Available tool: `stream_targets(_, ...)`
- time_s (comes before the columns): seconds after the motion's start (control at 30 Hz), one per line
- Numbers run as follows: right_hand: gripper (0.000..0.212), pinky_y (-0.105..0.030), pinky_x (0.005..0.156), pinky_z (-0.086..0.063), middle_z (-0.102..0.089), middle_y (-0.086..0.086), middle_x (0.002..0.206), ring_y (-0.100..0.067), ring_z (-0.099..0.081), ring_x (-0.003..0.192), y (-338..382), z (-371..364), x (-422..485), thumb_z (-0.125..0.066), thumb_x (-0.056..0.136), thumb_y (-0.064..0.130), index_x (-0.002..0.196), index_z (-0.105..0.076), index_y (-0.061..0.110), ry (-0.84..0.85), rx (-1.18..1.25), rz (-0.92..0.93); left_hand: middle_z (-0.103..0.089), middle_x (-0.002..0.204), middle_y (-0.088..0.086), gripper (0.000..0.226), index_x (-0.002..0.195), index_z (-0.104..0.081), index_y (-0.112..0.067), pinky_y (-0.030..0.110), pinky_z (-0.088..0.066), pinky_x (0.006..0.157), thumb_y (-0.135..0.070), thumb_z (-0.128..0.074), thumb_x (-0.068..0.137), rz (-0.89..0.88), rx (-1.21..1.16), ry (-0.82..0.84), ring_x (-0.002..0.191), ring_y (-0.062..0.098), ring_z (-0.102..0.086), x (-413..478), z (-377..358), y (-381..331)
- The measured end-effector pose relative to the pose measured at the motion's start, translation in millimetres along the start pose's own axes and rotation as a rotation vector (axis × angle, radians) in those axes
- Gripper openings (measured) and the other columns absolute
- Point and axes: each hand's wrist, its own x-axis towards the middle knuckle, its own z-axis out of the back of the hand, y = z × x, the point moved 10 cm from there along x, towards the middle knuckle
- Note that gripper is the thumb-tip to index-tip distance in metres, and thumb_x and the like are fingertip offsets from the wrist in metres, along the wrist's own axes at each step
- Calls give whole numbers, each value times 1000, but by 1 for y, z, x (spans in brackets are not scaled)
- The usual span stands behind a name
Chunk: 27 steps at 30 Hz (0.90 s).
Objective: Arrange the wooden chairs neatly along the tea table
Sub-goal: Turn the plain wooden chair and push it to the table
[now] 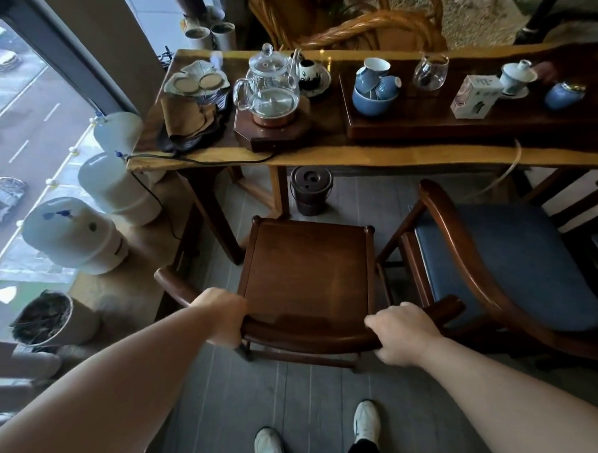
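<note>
1. Firstly, tea table (379, 158): long live-edge slab, pale glossy wood along its near rim and dark wood toward the back, running across the upper frame. Its left end stops near the window; open floor shows beneath it between the legs.
2. Floor (283, 397): grey planks, bare between the person's white shoes (367, 421) and the chair, and on under the table.
3. Cushioned armchair (515, 270): dark curved wooden arms, blue padded seat, standing just right of the plain chair with a narrow gap between them, its front reaching under the table edge.
4. Wooden chair (307, 271): square flat seat of reddish-brown wood, knobbed posts at its two far corners, curved backrest rail nearest the camera. It stands centre frame, seat front short of the table edge, facing the table's left leg frame.
5. Water jugs (74, 237): three pale plastic jugs lying along the window, left of the chair, limiting room on that side.
6. Waste bucket (311, 191): small dark lidded cylinder on the floor under the table, ahead of the chair.
7. Glass kettle (271, 84): clear, round, on a copper base atop an octagonal wooden stand, on the table's left part.
8. Left hand (223, 317): arm extended, fingers wrapped over the rail's left portion, clamped on it.
9. Right hand (404, 333): knuckles up, closed round the rail's right portion.
</note>
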Motion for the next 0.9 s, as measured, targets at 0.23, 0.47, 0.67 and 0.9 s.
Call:
stream_targets(0.23,13,-38,88,-46,-69,5,94,-20,-64,91,-40,7,4,-61,82,35,93,-60,29,41,-23,-3,-63,67,-8,16,83,-68,-26,30,-54,61,-34,-61,71,-3,-44,-56,62,13,-60,11,15,-27)
stream_targets(0.47,7,-37,90,-46,-64,8,87,-16,-62,85,-57,11,4,-64,84,30,89,-59,30,25,17,-63,-64,70,-8,10,81,-66,-28,28,-54,63,-30,-60,74,-18,-94,-27,64,11,-60,18,21,-39)
stream_targets(0.67,11,-38,87,-46,-66,5,89,-20,-63,89,-39,4,1,-62,81,33,91,-60,28,-10,23,-22,-64,71,-9,23,87,-66,-29,30,-55,65,-41,-60,68,-26,-27,15,65,13,-62,12,9,-29)
stream_targets(0.9,13,-37,83,-49,-66,5,90,-20,-64,89,-36,4,0,-60,82,36,92,-59,27,5,31,8,-62,74,-10,21,93,-60,-33,30,-49,64,-38,-62,73,-10,-49,-55,69,13,-61,3,13,-30)
